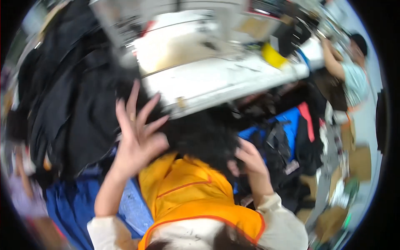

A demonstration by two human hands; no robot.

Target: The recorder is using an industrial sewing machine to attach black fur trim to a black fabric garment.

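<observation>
A blurred piece of black, fuzzy-looking fabric lies over my lap, above my orange apron, below the front edge of a white sewing table. My left hand is raised at the fabric's left side, fingers spread wide, beside a big heap of black cloth. My right hand has its fingers curled on the right edge of the fuzzy fabric, gripping it; the fingertips are partly hidden in it.
The sewing machine stands at the top. A yellow object sits on the table's right. Blue garments lie lower left, more blue and black cloth at right. Co-workers are at far right and far left; cardboard boxes stand at right.
</observation>
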